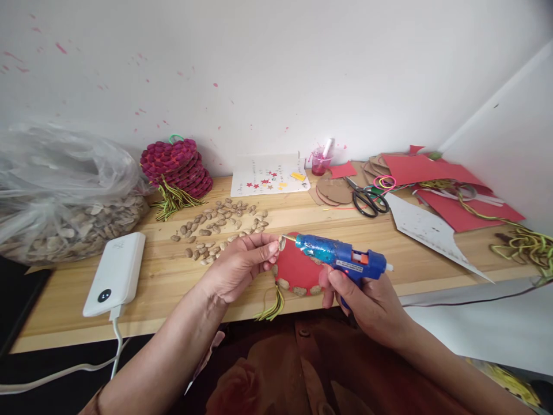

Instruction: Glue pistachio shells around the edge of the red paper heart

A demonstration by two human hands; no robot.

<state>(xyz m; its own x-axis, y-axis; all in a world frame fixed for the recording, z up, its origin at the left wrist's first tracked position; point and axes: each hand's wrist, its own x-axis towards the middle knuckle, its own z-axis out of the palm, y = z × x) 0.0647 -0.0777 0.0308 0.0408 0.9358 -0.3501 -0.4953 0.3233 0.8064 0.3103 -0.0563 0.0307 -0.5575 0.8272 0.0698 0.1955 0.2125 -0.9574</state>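
Observation:
My right hand (pixel 363 294) grips a blue hot glue gun (pixel 328 252), its nozzle pointing left. Between the thumb and fingers of my left hand (pixel 244 259) is a peanut shell (pixel 282 244), with the nozzle tip at or very near it. Below both hands lies a red disc (pixel 298 271) with peanut shells along its visible edge and a yellow-green tassel (pixel 272 304) at its lower left. The glue gun and my fingers hide parts of the disc. Loose peanut shells (pixel 216 218) are scattered on the table beyond my left hand.
At left stand a plastic bag of shells (pixel 69 225) and a white power bank (pixel 114 274) with a cable. Stacked purple shell-covered pieces (pixel 177 170) lean by the wall. Scissors (pixel 367 199), cardboard discs (pixel 332 190), red paper (pixel 470 210) and tangled yarn (pixel 522 248) lie right.

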